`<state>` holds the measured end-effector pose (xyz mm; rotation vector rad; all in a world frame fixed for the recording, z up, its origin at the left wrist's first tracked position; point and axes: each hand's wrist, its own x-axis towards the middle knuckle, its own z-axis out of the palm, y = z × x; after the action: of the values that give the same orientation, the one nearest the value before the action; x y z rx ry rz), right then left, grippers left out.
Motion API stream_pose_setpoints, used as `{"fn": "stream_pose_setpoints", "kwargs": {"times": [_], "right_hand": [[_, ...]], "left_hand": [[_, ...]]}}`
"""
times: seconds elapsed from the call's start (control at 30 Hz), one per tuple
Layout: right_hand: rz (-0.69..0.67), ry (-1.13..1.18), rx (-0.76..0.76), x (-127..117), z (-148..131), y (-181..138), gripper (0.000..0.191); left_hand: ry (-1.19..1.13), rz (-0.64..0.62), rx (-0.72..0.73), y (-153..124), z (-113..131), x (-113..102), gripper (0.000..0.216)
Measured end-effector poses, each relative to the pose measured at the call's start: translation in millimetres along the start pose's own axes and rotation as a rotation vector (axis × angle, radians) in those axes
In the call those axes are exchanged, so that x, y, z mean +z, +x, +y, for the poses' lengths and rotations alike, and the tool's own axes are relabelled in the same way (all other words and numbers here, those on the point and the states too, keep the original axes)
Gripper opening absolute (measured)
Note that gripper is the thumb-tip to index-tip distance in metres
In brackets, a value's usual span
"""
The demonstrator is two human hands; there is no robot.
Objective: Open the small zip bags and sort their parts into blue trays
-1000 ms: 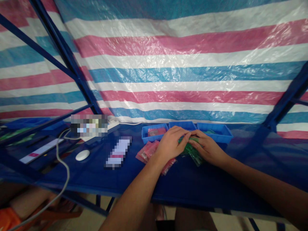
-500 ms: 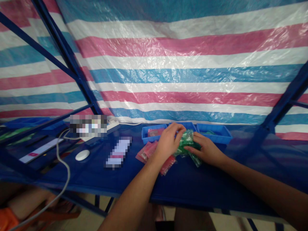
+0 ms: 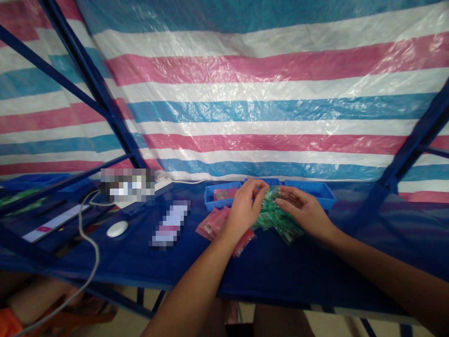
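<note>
Between my two hands a small green clear plastic bag [image 3: 273, 192] is held up over the table. The fingertips of my left hand [image 3: 248, 201] are closed in a pinch at its left edge. My right hand [image 3: 310, 210] has its thumb and fingers curled at the bag's right edge. Below them lies a loose pile of green plastic bags [image 3: 286, 228]. Pink plastic bags [image 3: 212, 223] with small contents I cannot make out are spread under and beside my left forearm.
Blue bins stand along the back: a left bin [image 3: 210, 202] with pink bags, a middle bin [image 3: 263, 181] mostly hidden, and a right bin [image 3: 328, 196]. On the left are a blurred phone-shaped item [image 3: 170, 224], a white mouse [image 3: 117, 229] and a cable [image 3: 91, 238]. Another person's limb [image 3: 38, 299] shows lower left.
My right hand has lifted slightly and shifted right, off the pile, so more green bags show below it. My left hand stays almost in place. The view has shifted slightly.
</note>
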<state>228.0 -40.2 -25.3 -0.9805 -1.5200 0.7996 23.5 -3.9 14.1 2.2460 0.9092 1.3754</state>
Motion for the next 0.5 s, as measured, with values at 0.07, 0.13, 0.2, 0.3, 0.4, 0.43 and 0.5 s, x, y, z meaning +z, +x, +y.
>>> {"fn": "stream_pose_setpoints", "kwargs": {"times": [0.07, 0.13, 0.2, 0.3, 0.4, 0.43, 0.5], "right_hand": [[-0.030, 0.123, 0.074, 0, 2, 1, 0.039], [-0.030, 0.140, 0.095, 0, 3, 2, 0.035], [-0.004, 0.145, 0.095, 0, 5, 3, 0.036], [0.035, 0.177, 0.091, -1, 7, 3, 0.037], [0.022, 0.181, 0.096, -1, 10, 3, 0.036], [0.010, 0.181, 0.098, -1, 11, 3, 0.035], [0.008, 0.183, 0.090, -1, 13, 3, 0.036]], "left_hand": [[-0.014, -0.060, 0.011, -1, 2, 3, 0.020], [-0.058, -0.105, -0.013, -2, 1, 6, 0.019], [-0.127, -0.131, -0.049, -2, -2, 7, 0.026], [-0.213, -0.146, -0.084, -3, -7, 10, 0.040], [-0.270, -0.149, -0.103, -3, -11, 12, 0.032], [-0.284, -0.153, -0.103, -3, -12, 13, 0.032], [-0.278, -0.154, -0.081, -3, -14, 13, 0.036]]}}
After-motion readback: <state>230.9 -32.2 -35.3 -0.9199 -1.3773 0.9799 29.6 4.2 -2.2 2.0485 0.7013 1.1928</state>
